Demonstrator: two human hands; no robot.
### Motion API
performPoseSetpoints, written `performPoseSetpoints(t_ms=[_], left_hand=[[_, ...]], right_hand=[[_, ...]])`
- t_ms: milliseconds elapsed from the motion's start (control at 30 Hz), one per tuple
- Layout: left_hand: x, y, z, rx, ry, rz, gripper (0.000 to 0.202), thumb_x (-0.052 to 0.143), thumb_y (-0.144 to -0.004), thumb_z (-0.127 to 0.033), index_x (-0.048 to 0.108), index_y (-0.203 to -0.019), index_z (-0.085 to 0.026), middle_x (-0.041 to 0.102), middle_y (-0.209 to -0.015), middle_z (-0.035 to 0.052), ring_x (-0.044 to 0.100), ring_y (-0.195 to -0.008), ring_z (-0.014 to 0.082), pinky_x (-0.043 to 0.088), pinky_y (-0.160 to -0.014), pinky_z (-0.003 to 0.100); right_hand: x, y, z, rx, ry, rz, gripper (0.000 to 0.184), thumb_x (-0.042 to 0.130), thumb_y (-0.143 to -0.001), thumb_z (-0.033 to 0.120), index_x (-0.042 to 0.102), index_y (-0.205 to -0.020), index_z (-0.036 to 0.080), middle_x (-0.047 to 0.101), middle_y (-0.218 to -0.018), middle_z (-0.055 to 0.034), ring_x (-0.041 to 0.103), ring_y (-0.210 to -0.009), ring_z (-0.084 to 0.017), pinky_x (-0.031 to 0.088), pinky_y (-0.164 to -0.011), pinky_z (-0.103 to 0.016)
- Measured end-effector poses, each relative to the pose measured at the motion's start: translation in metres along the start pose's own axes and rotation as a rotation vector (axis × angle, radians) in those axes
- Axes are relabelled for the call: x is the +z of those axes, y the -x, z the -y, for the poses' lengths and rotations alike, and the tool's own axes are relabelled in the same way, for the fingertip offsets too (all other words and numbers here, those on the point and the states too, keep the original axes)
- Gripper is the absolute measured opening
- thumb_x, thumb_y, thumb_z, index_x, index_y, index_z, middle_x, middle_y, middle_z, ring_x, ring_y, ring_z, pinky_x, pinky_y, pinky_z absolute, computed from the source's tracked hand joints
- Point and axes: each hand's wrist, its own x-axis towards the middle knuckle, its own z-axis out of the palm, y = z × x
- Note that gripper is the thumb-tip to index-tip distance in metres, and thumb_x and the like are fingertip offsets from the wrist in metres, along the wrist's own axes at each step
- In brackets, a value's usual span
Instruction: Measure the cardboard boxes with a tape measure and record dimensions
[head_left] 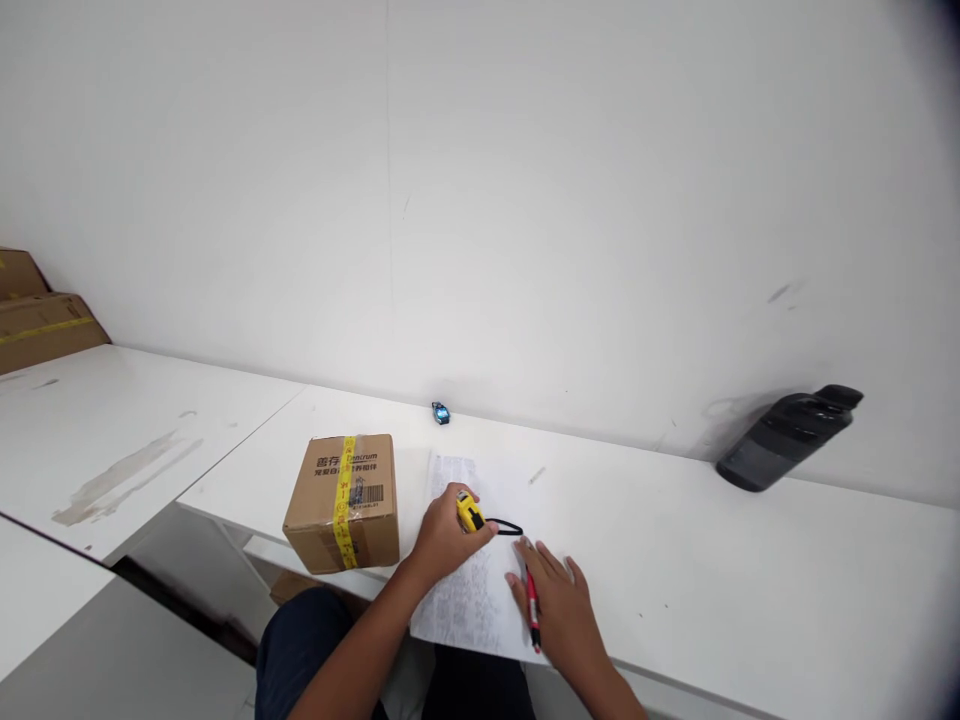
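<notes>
My left hand (pixel 444 537) is closed around a small yellow and black tape measure (pixel 470 512), above a printed sheet of paper (pixel 480 600). A black strap loop (pixel 508 527) extends from the tape measure to the right, toward the fingers of my right hand. My right hand (pixel 562 605) rests low over the paper's right side, with a red and black pen (pixel 533 610) held along the thumb and index finger. The sheet carries dense print on its left part and lies near the table's front edge.
Left of the paper stands a taped cardboard box (pixel 341 505). A blue digital watch (pixel 441 412) lies by the wall. At the right, a black bottle (pixel 784 440) stands near the wall (pixel 525 200). More cardboard boxes (pixel 49 325) are stacked at the far left of the white table (pixel 712 580).
</notes>
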Motion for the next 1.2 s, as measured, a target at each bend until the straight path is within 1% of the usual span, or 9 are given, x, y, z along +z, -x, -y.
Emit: performPoseSetpoints(t_ms=[133,267,467,600,733,800,900,1000,1200], left_hand=[[0.008,-0.003,-0.007,-0.066,0.087,0.219,0.044,0.072,-0.071,-0.05,0.054,-0.1,-0.022,0.058,-0.08,-0.0016,0.052,-0.069,0.014,0.041,-0.062,0.025],[0.031,-0.003,0.008,-0.153,0.065,0.115,0.044,0.072,-0.071,-0.048,0.049,-0.099,-0.023,0.056,-0.077,-0.003,0.051,-0.069,0.0142,0.04,-0.063,0.026],[0.044,0.004,0.023,-0.188,0.128,0.01,0.048,0.068,-0.074,-0.056,0.044,-0.102,-0.024,0.054,-0.076,-0.0036,0.051,-0.068,0.0141,0.039,-0.062,0.025],[0.04,0.004,0.019,-0.192,0.203,0.012,0.036,0.047,-0.088,-0.058,0.047,-0.093,-0.022,0.054,-0.074,-0.0019,0.054,-0.07,0.0144,0.041,-0.065,0.026],[0.033,0.005,-0.003,-0.198,0.271,0.0,0.033,0.048,-0.088,-0.055,0.049,-0.085,-0.022,0.05,-0.068,-0.0031,0.051,-0.064,0.0136,0.04,-0.06,0.025],[0.028,0.01,-0.022,-0.17,0.364,0.004,0.033,0.049,-0.088,-0.055,0.052,-0.085,-0.022,0.055,-0.072,-0.0011,0.053,-0.066,0.0145,0.042,-0.06,0.025],[0.02,0.026,-0.052,-0.145,0.572,-0.04,0.035,0.051,-0.086,-0.056,0.056,-0.086,-0.021,0.066,-0.091,0.0056,0.061,-0.085,0.0195,0.048,-0.072,0.029],[0.01,0.049,-0.073,-0.175,0.808,-0.129,0.038,0.054,-0.085,-0.058,0.061,-0.092,-0.021,0.067,-0.11,0.0096,0.061,-0.102,0.0239,0.05,-0.085,0.033],[-0.056,0.099,-0.078,-0.096,0.679,-0.349,0.04,0.06,-0.084,-0.055,0.074,-0.104,-0.024,0.05,-0.145,0.0065,0.045,-0.132,0.0305,0.043,-0.105,0.04]], right_hand=[[-0.015,0.012,0.009,-0.013,-0.1,-0.01,0.042,0.04,-0.098,0.042,0.06,-0.125,0.018,0.07,-0.116,-0.0143,0.064,-0.109,-0.031,0.045,-0.094,-0.048],[-0.037,-0.007,-0.002,0.238,-0.224,0.155,0.038,0.037,-0.096,0.038,0.057,-0.125,0.023,0.073,-0.087,-0.0057,0.068,-0.078,-0.023,0.049,-0.07,-0.033],[-0.05,-0.048,-0.039,0.756,-0.172,0.095,0.043,0.035,-0.093,0.032,0.048,-0.131,0.017,0.07,-0.108,-0.0099,0.067,-0.093,-0.026,0.047,-0.073,-0.033],[-0.044,-0.057,-0.053,0.814,-0.129,0.136,0.043,0.03,-0.095,0.036,0.056,-0.124,0.016,0.07,-0.105,-0.014,0.066,-0.095,-0.029,0.047,-0.076,-0.036],[-0.04,-0.047,-0.051,0.719,-0.123,0.114,0.049,0.031,-0.095,0.035,0.051,-0.133,0.011,0.07,-0.102,-0.0175,0.066,-0.092,-0.032,0.048,-0.079,-0.043],[-0.04,-0.035,-0.039,0.623,-0.284,0.03,0.055,0.036,-0.093,0.04,0.044,-0.139,0.011,0.069,-0.1,-0.0154,0.066,-0.084,-0.029,0.05,-0.076,-0.043],[-0.043,-0.016,-0.001,0.264,-0.68,-0.105,0.07,0.052,-0.087,0.046,0.029,-0.148,0.022,0.063,-0.12,-0.0127,0.066,-0.088,-0.024,0.055,-0.071,-0.038],[-0.05,-0.011,0.049,-0.11,-0.831,-0.155,0.069,0.058,-0.087,0.039,0.028,-0.148,0.029,0.047,-0.143,-0.0128,0.057,-0.119,-0.027,0.056,-0.084,-0.039],[-0.069,-0.045,0.125,-0.648,-0.801,-0.19,0.051,0.062,-0.088,0.038,0.046,-0.136,0.026,0.064,-0.122,-0.012,0.064,-0.111,-0.027,0.056,-0.089,-0.042]])
